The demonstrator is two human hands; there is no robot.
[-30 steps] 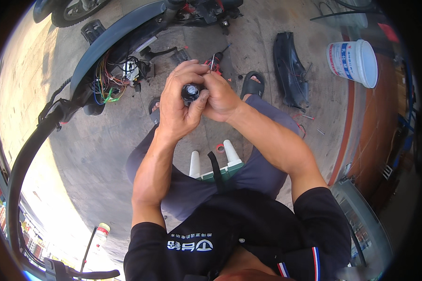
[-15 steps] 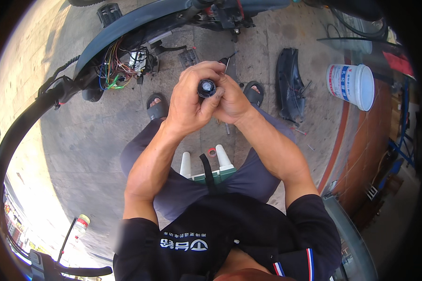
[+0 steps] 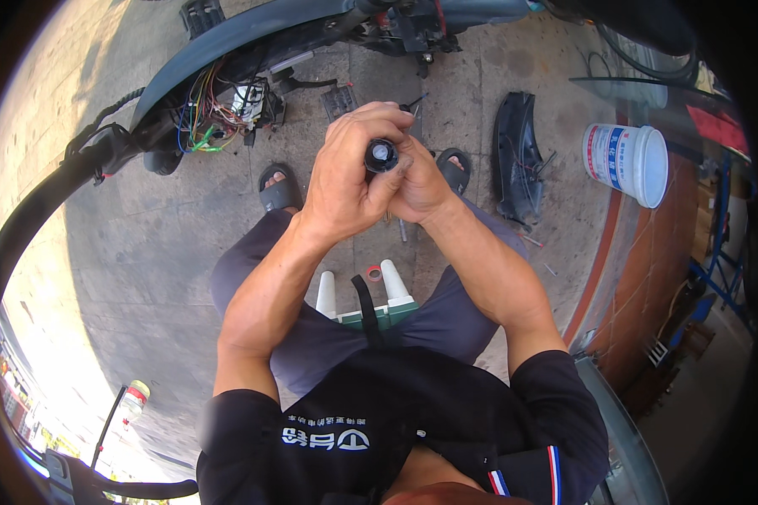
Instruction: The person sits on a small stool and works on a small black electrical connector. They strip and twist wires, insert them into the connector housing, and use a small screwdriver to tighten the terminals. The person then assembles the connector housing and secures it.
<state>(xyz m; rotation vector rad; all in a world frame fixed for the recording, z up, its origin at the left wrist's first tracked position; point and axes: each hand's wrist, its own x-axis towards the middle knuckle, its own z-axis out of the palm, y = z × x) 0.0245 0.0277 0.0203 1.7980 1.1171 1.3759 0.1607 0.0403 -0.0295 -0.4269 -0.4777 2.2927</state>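
Both my hands meet in front of me, above and between my feet. My left hand (image 3: 338,181) is closed around a black cylindrical thing (image 3: 381,155), seen end-on with a pale, round, glassy-looking end; its kind I cannot make out. Pressed up against it on the right, my right hand (image 3: 424,187) has curled fingers, mostly hidden. Whether it grips the same cylinder or something else does not show. Just beyond the knuckles a thin dark tip (image 3: 416,102) sticks out.
A vehicle's dark frame arches across the far left, with bare coloured wires (image 3: 206,114) beside a metal box. A curved black plastic panel (image 3: 515,156) lies right of my feet, and a white bucket (image 3: 648,168) farther right. Between my knees sit a green-and-white stool (image 3: 383,316) and a red ring (image 3: 373,273).
The black cylinder has shifted slightly to the right and tilted a little in my hands. My grip looks the same, and the view has moved slightly.
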